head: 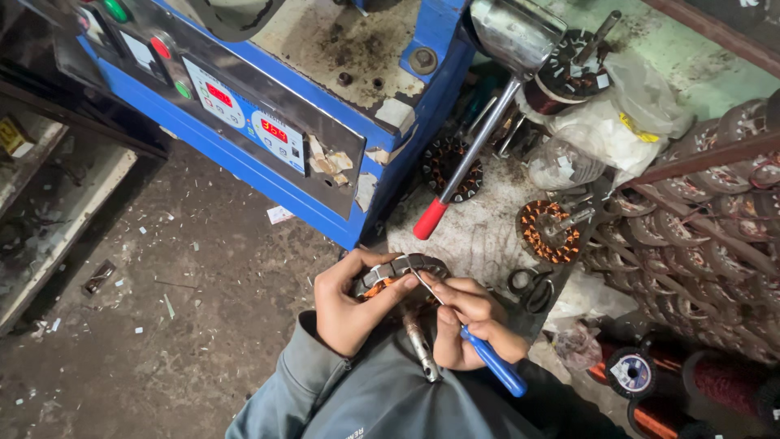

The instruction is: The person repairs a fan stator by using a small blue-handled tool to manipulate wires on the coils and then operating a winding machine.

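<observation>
Left hand clamped on motor stator at near tabletop edge, underside hidden | right hand closed around blue-handled tool, thin tip on stator rim | shaft below partly hidden | scissors near right, dim.

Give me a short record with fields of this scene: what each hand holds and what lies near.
left hand: grips a round motor stator by its rim
right hand: holds a blue-handled tool, its metal tip on the stator
workbench: another copper-wound stator, scissors, a red-tipped lever
behind: blue machine with red displays
</observation>
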